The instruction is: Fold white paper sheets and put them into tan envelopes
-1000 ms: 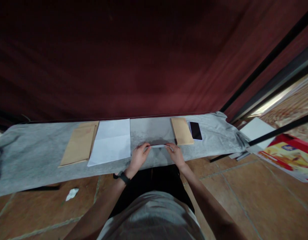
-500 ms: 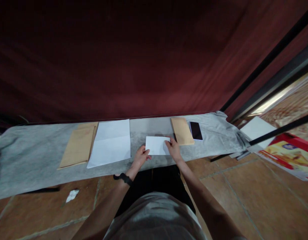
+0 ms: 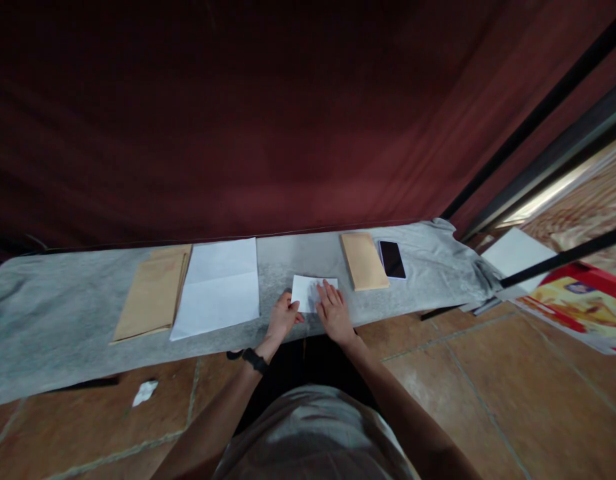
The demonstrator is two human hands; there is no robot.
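A small folded sheet of white paper (image 3: 303, 291) lies on the grey cloth in front of me. Its lower left corner is pinched by my left hand (image 3: 282, 316), thumb on top. My right hand (image 3: 334, 313) rests flat on the paper's right part, fingers spread. To the left are white paper sheets (image 3: 219, 287) with a crease across the middle, beside a stack of brown envelopes (image 3: 151, 293). Right of my hands lies a single brown envelope (image 3: 364, 261).
A dark-screened phone (image 3: 393, 260) lies by the single envelope. Grey cloth (image 3: 68, 307) covers the narrow table, with a dark red curtain (image 3: 288, 133) behind. At the right are a black pole (image 3: 563, 259) and a red-yellow box (image 3: 583, 300). Crumpled white paper (image 3: 145, 393) is on the tiled floor.
My right hand has let go of the paper's right edge and now lies flat over it, fingers spread. The left hand keeps its pinch on the corner.
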